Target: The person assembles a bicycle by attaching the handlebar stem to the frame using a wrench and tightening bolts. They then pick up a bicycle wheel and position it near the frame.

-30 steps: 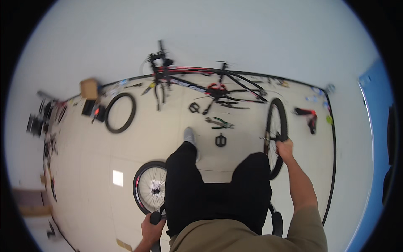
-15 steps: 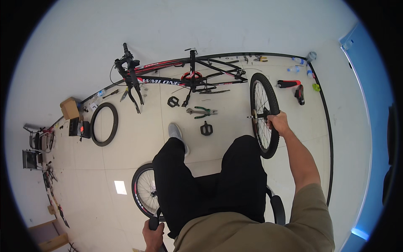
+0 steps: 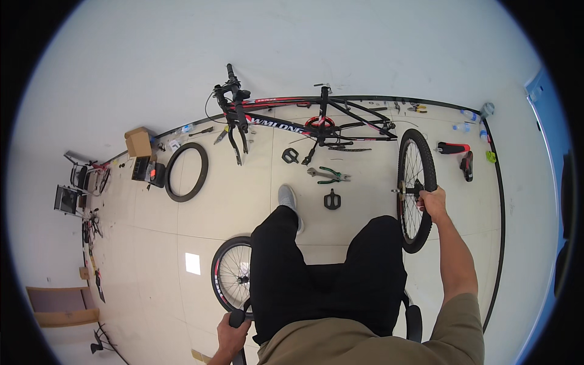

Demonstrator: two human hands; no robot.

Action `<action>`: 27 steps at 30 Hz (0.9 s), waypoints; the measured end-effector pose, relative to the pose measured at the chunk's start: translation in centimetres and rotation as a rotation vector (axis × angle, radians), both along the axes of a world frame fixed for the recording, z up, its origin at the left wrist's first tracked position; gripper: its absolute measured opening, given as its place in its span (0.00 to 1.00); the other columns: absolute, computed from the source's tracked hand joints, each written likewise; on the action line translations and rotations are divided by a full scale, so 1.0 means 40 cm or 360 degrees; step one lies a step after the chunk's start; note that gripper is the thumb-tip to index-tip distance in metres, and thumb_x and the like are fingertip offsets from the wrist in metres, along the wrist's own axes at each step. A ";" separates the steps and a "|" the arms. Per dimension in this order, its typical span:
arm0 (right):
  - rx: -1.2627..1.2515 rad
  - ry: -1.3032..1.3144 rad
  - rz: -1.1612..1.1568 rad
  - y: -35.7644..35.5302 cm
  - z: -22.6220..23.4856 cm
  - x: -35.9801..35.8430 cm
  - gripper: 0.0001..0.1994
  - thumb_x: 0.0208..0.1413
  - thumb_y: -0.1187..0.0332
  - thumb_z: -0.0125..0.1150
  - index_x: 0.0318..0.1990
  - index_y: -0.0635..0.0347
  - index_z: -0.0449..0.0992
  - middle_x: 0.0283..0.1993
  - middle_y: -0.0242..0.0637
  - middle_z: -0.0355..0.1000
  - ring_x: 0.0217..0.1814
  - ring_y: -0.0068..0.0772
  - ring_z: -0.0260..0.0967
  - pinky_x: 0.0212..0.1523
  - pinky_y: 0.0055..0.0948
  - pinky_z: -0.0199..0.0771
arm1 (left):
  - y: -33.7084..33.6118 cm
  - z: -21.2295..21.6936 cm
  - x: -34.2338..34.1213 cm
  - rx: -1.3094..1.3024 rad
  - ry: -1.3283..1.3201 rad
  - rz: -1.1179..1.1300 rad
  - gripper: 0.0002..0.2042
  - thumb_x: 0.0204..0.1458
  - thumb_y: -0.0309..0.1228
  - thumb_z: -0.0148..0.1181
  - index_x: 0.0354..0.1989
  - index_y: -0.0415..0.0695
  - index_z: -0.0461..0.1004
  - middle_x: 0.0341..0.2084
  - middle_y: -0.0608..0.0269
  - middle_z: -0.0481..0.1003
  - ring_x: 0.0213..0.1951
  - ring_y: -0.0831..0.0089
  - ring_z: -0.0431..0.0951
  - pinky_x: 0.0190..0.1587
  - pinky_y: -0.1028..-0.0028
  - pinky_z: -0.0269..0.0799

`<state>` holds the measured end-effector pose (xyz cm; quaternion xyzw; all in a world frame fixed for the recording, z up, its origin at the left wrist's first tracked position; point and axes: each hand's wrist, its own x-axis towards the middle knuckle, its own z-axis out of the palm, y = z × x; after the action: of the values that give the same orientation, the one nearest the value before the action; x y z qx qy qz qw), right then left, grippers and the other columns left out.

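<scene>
Since the earlier frames the view has swung, so the bike frame now sits upper centre rather than upper left, and the upright wheel has drifted right of centre, the grip on it unchanged.

The right hand is closed over the top edge of the tyre, fingers wrapped round it, which seems to be what keeps the wheel standing on the floor beside the person's right knee. The left hand, at the bottom of the frame, is closed round a dark chair arm, apparently for steadiness while seated.

A second wheel stands left of the legs, its right half hidden behind the thigh. Pliers and a loose pedal lie on the floor between frame and feet, within reach. A bare tyre lies flat at mid-left beside a cardboard box.

The small items along the far wall at upper right are too tiny to identify, and the left wrist is cut off by the lower edge.
</scene>
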<state>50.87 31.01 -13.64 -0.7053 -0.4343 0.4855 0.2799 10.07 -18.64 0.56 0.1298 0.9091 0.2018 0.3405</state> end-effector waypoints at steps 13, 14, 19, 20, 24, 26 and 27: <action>0.0222 -0.0280 -0.0098 0.002 -0.023 0.057 0.13 0.50 0.68 0.64 0.36 0.70 0.73 0.21 0.40 0.72 0.17 0.31 0.71 0.20 0.32 0.72 | 0.004 0.003 0.009 0.0094 -0.0094 0.0085 0.15 0.47 0.26 0.64 0.40 0.31 0.70 0.22 0.59 0.73 0.20 0.73 0.75 0.24 0.73 0.75; 0.0254 -0.0333 -0.0108 0.002 -0.039 0.074 0.14 0.49 0.65 0.66 0.35 0.70 0.74 0.21 0.40 0.73 0.18 0.31 0.71 0.21 0.33 0.73 | 0.001 -0.009 0.010 0.0114 -0.0119 0.0102 0.14 0.47 0.26 0.64 0.40 0.32 0.70 0.21 0.59 0.73 0.20 0.73 0.75 0.23 0.73 0.75; 0.0237 -0.0439 -0.0082 0.016 -0.038 0.055 0.15 0.49 0.65 0.64 0.39 0.70 0.75 0.24 0.45 0.75 0.24 0.39 0.76 0.32 0.37 0.76 | 0.017 0.038 0.025 0.0007 -0.0128 -0.0042 0.20 0.53 0.36 0.64 0.46 0.30 0.74 0.27 0.57 0.75 0.29 0.68 0.73 0.33 0.65 0.71; 0.0219 -0.0408 -0.0079 0.021 -0.034 0.055 0.15 0.50 0.66 0.63 0.39 0.70 0.75 0.24 0.46 0.75 0.24 0.39 0.76 0.32 0.37 0.76 | 0.020 0.039 0.024 0.0029 -0.0135 -0.0057 0.20 0.53 0.36 0.64 0.46 0.30 0.74 0.26 0.57 0.75 0.28 0.68 0.74 0.32 0.65 0.71; 0.0121 -0.0385 -0.0051 0.034 -0.015 0.061 0.15 0.50 0.69 0.62 0.42 0.71 0.74 0.25 0.47 0.76 0.24 0.39 0.76 0.32 0.37 0.76 | 0.016 0.033 0.020 0.0042 -0.0141 -0.0080 0.21 0.53 0.37 0.65 0.48 0.31 0.73 0.25 0.57 0.75 0.26 0.68 0.74 0.30 0.66 0.71; 0.0140 -0.0391 -0.0007 0.044 -0.041 0.082 0.14 0.51 0.70 0.63 0.43 0.68 0.73 0.25 0.39 0.73 0.20 0.29 0.73 0.21 0.31 0.74 | 0.013 0.029 0.020 0.0040 -0.0146 -0.0065 0.21 0.52 0.37 0.65 0.48 0.31 0.73 0.25 0.57 0.75 0.26 0.68 0.74 0.30 0.66 0.72; 0.0147 -0.0391 -0.0004 0.046 -0.047 0.087 0.13 0.51 0.70 0.63 0.42 0.68 0.73 0.24 0.39 0.73 0.20 0.29 0.72 0.21 0.31 0.73 | 0.012 0.026 0.021 0.0053 -0.0155 -0.0052 0.21 0.52 0.36 0.65 0.48 0.31 0.73 0.25 0.57 0.75 0.26 0.68 0.74 0.31 0.66 0.72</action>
<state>54.34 32.86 -15.53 -0.7462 -0.4863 0.3747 0.2573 10.91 -18.17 1.61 0.1403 0.8857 0.2175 0.3853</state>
